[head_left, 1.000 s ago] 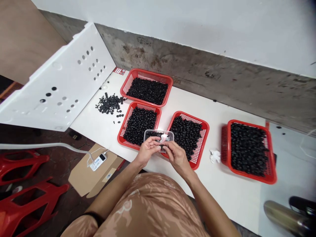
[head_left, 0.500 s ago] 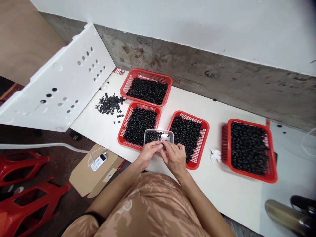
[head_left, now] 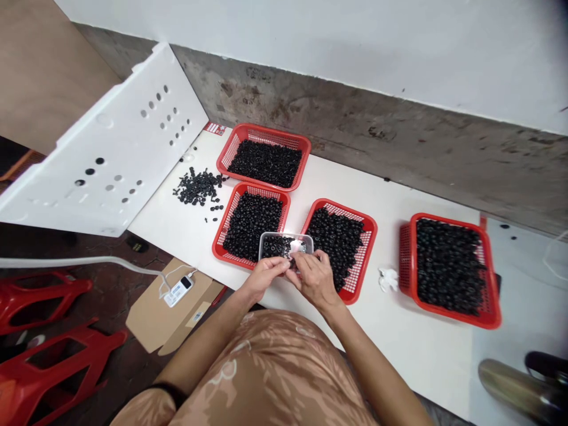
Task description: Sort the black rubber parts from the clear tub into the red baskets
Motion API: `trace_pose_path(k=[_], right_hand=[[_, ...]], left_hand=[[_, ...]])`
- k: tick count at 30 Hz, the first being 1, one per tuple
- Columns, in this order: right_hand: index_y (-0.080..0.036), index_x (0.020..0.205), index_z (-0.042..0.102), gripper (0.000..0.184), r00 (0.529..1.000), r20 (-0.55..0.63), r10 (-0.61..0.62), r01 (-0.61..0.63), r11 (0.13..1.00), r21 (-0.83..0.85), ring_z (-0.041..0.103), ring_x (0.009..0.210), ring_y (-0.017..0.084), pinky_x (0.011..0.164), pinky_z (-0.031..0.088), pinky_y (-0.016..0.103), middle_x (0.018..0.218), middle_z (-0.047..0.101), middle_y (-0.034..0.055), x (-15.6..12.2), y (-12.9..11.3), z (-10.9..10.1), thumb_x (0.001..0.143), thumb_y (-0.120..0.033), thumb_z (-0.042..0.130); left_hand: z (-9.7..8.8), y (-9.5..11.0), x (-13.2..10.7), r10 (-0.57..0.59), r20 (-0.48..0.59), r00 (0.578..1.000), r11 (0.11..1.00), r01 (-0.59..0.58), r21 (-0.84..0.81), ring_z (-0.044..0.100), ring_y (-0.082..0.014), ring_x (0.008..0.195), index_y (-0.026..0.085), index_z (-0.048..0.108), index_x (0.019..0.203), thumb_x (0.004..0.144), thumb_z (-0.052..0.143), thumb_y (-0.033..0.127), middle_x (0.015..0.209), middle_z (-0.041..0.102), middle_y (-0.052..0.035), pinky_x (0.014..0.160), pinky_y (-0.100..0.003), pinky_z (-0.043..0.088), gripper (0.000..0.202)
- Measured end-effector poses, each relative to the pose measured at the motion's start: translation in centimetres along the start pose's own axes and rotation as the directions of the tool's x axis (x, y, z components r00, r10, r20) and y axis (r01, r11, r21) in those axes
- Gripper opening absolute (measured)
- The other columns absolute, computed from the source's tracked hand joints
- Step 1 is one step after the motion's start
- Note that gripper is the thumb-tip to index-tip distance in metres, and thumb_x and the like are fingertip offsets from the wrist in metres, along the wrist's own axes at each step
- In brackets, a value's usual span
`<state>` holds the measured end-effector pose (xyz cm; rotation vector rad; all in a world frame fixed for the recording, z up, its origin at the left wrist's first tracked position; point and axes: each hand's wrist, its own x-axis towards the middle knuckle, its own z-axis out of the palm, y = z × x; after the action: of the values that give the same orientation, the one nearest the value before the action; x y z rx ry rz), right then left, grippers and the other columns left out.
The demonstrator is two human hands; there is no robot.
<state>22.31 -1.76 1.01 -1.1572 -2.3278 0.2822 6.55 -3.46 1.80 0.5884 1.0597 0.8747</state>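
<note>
My left hand (head_left: 262, 276) and my right hand (head_left: 314, 277) meet at the near edge of the white table (head_left: 399, 349), fingertips pinched together over a small black ring part that is mostly hidden between them. Just beyond the fingers stands a small clear plastic tub (head_left: 285, 244) holding a few black parts. It rests between two red baskets of black rings, one on the left (head_left: 249, 222) and one on the right (head_left: 339, 239).
A third red basket (head_left: 264, 156) sits at the back and a fourth (head_left: 448, 269) to the right. Loose black parts (head_left: 198, 187) lie by a white perforated panel (head_left: 110, 148). A crumpled white scrap (head_left: 387, 279), a metal cylinder (head_left: 515, 387), red stools (head_left: 39, 349) and a cardboard box (head_left: 173, 307) surround.
Both hands stay pinched together in front of the tub; the fingers have shifted slightly, working the small part. Nothing else has moved.
</note>
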Motion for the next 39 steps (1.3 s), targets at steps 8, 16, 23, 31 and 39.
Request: trace_pose_path(k=[8, 16, 23, 31, 39], right_hand=[[-0.012, 0.121, 0.051, 0.031, 0.999, 0.011, -0.046, 0.046, 0.999, -0.001, 0.062, 0.076, 0.019, 0.09, 0.045, 0.042, 0.089, 0.067, 0.0109, -2.9, -0.7, 1.7, 0.096, -0.028, 0.041], [-0.01, 0.114, 0.056, 0.027, 0.996, 0.014, -0.087, 0.087, 0.996, 0.002, 0.062, 0.07, 0.018, 0.092, 0.049, 0.043, 0.078, 0.066, 0.0085, -5.7, 0.1, 3.1, 0.095, -0.025, 0.044], [-0.013, 0.116, 0.055, 0.026, 0.998, -0.039, -0.047, 0.05, 0.996, 0.07, 0.063, 0.06, 0.014, 0.096, 0.046, 0.043, 0.072, 0.068, 0.0037, -5.8, 1.3, 3.1, 0.095, -0.023, 0.044], [-0.014, 0.104, 0.062, 0.019, 0.98, -0.153, 0.127, -0.125, 0.992, 0.022, 0.063, 0.059, 0.01, 0.098, 0.04, 0.037, 0.081, 0.073, 0.0041, -4.9, 3.7, 0.5, 0.092, -0.025, 0.053], [-0.015, 0.119, 0.059, 0.05, 0.838, -0.097, 0.537, -0.545, 0.828, -0.131, 0.063, 0.067, 0.016, 0.073, 0.044, 0.031, 0.093, 0.072, 0.0084, -5.3, 7.2, -1.1, 0.09, -0.053, 0.048]], left_hand=[[0.6, -1.2, -0.9, 0.001, -0.073, 0.997, 1.0, 0.001, 0.025, 0.057, -0.0169, 0.076, 0.014, 0.073, 0.073, 0.066, 0.075, 0.038, 0.076, 0.068, -0.0043, 0.08, -0.029, 0.041, 0.026], [0.5, -4.8, -0.6, -0.066, -0.035, 0.997, 0.998, 0.067, 0.004, 0.059, -0.0184, 0.076, 0.013, 0.074, 0.079, 0.068, 0.073, 0.039, 0.078, 0.07, -0.0056, 0.085, -0.033, 0.041, 0.028], [1.7, -4.6, 0.0, -0.01, -0.025, 1.0, 0.999, 0.011, 0.042, 0.059, -0.0185, 0.077, 0.013, 0.073, 0.077, 0.074, 0.068, 0.042, 0.075, 0.069, -0.0058, 0.085, -0.032, 0.041, 0.03], [-0.2, -4.2, 3.3, 0.081, 0.041, 0.996, 0.876, -0.091, 0.473, 0.062, -0.019, 0.086, 0.014, 0.071, 0.095, 0.084, 0.055, 0.04, 0.093, 0.071, -0.0066, 0.082, -0.029, 0.045, 0.032], [0.7, -4.4, 8.9, 0.121, 0.165, 0.979, 0.04, -0.171, 0.984, 0.061, -0.0215, 0.098, 0.019, 0.066, 0.107, 0.088, 0.044, 0.015, 0.106, 0.066, -0.0096, 0.085, -0.031, 0.043, 0.029]])
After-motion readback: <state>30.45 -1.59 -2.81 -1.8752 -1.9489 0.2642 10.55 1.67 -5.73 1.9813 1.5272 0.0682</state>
